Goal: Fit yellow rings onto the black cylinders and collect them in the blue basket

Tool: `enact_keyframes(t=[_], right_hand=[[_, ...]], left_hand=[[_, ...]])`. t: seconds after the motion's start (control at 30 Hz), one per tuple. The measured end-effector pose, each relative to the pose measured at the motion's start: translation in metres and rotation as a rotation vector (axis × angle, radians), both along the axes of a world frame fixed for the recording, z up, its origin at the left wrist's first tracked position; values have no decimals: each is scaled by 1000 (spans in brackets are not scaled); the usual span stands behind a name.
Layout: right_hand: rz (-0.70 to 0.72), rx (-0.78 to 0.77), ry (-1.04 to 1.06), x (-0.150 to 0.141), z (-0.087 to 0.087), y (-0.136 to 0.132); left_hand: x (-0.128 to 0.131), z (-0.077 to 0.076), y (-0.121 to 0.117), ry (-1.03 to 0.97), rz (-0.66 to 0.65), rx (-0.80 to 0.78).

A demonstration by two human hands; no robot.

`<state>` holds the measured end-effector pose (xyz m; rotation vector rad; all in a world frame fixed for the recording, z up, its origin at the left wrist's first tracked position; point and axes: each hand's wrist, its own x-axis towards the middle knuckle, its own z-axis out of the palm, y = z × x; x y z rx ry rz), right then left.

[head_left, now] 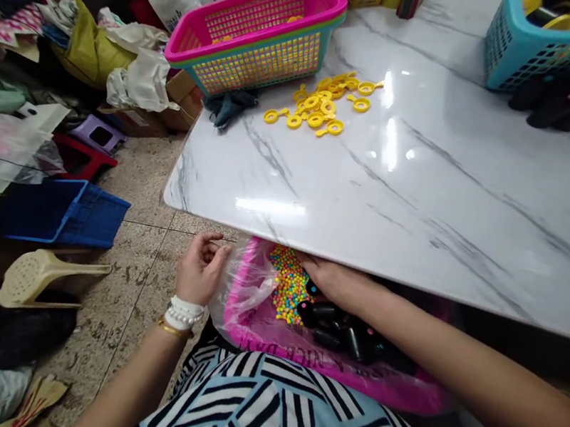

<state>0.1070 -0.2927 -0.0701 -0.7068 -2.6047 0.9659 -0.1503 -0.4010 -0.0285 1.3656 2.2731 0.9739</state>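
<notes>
On my lap, below the table edge, rests a pink basket (237, 300) lined with a clear plastic bag (253, 277). Small multicoloured beads (288, 290) fill its left part, and several black bottle-like tubes (351, 339) with coloured dots lie on the right. My left hand (200, 269) is at the basket's left side, fingers curled and closed on the edge of the plastic bag. Reaching in from the right, my right hand (331, 282) is at the far side of the beads, beside the black tubes. Its fingers are hidden by the beads and table edge.
On the marbled white table (430, 186) lie several yellow rings with short tabs (318, 107), near stacked pink and green baskets (258, 43). A blue basket (558, 58) and more black tubes (568, 99) stand at right. A beige stool (31, 278) and blue crate (95, 212) stand left.
</notes>
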Motion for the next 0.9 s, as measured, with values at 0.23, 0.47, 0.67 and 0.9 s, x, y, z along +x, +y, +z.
enact_keyframes(t=[0.23, 0.47, 0.67, 0.9], right_hand=[[198, 112, -162, -29, 6, -7], [31, -360, 101, 9, 10, -14], [-95, -388, 278, 40, 50, -32], [-586, -69, 312, 120, 105, 36]], left_hand=[[54, 31, -16, 394, -480, -61], [59, 29, -18, 656, -461, -244], [60, 16, -5, 691, -484, -299], [33, -17, -29, 758, -458, 146]])
